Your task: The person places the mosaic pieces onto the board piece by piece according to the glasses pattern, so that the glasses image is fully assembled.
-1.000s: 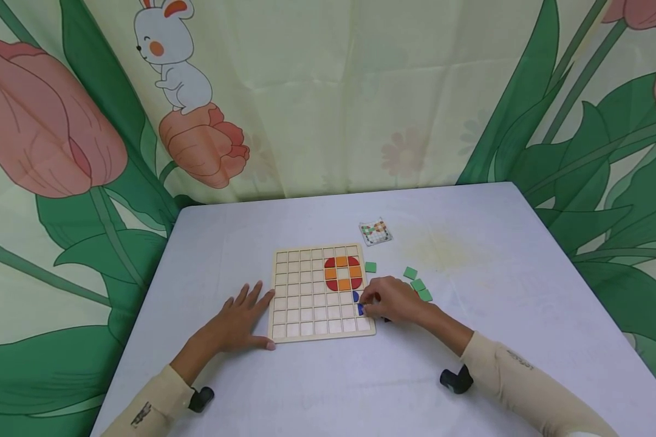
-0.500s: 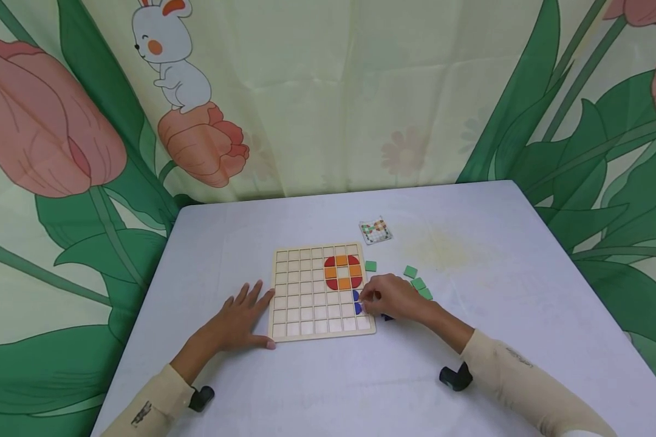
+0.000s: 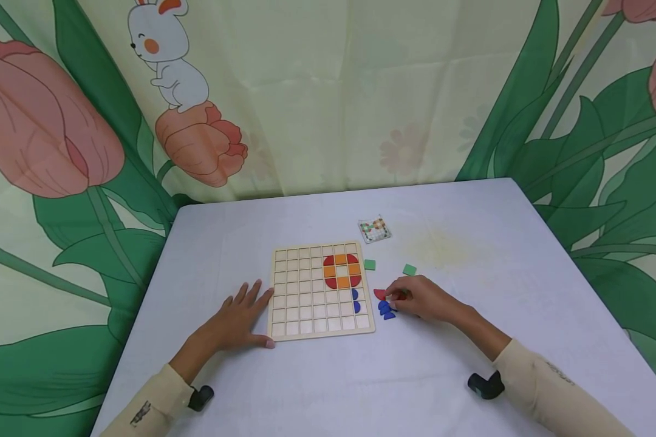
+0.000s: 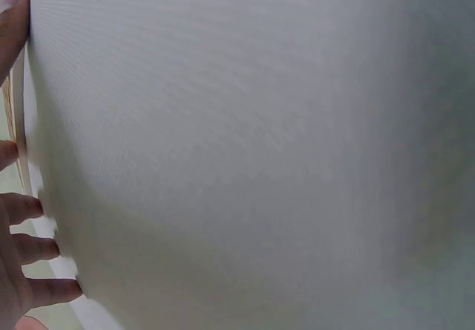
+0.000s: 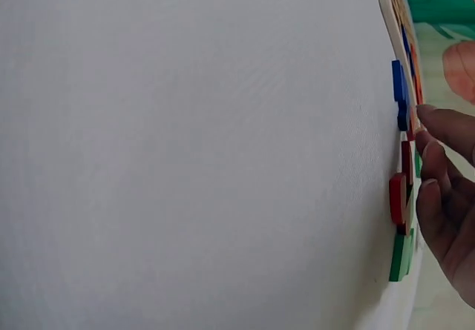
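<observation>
A square wooden grid board (image 3: pixel 300 312) lies on the table. Red and orange pieces form a ring (image 3: pixel 341 259) in it, and blue half-round pieces (image 3: pixel 357 307) sit in its right column below. My left hand (image 3: pixel 240 318) is spread along the board's left edge, fingertips at the frame. To the right of the board, my right hand (image 3: pixel 423 297) hovers with bent fingers over loose pieces. Its fingertips are close to a red piece (image 3: pixel 379 294) and several blue pieces (image 3: pixel 384 308). Red pieces (image 5: pixel 398 199) also show beside the fingers in the right wrist view; nothing shows between the fingertips.
One green square (image 3: pixel 370 264) lies at the board's right edge and another green square (image 3: pixel 409 269) farther right. Beyond the board is a small pattern card (image 3: pixel 375 230). A printed curtain (image 3: pixel 317 109) hangs behind the white table (image 3: pixel 224 230).
My right hand has left the board and moved right over the loose pieces, uncovering the blue ones. Two blue pieces now lie uncovered in the board's column. The left hand stays put.
</observation>
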### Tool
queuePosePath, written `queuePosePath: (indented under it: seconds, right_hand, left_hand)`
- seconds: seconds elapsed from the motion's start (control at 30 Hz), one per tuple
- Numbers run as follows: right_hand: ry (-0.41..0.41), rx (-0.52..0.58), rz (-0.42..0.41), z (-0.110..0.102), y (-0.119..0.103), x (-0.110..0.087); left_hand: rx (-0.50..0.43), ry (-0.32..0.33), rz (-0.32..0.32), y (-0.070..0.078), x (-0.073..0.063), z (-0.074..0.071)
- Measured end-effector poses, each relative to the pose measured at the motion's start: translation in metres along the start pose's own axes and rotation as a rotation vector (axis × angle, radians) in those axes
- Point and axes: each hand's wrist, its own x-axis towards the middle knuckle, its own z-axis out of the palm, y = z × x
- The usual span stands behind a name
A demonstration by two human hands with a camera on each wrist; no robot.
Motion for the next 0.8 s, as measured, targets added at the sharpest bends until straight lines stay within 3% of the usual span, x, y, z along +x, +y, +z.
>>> queuePosePath:
  seconds: [0.3,0.57,0.8]
  right_hand:
    - [-0.009,-0.091,-0.048,-0.0012,0.0043,-0.0029]
    - [-0.079,-0.167,-0.074,-0.0006,0.0013,-0.0036]
    - [-0.084,-0.171,-0.094,-0.0027,-0.0003,-0.0050]
  left_hand:
    - [-0.002,0.000,-0.007,0.0003,0.0007,0.0006]
    - [0.003,0.001,-0.011,-0.0003,0.0011,0.0030]
    - [0.007,0.005,-0.008,0.0004,0.0006,0.0019]
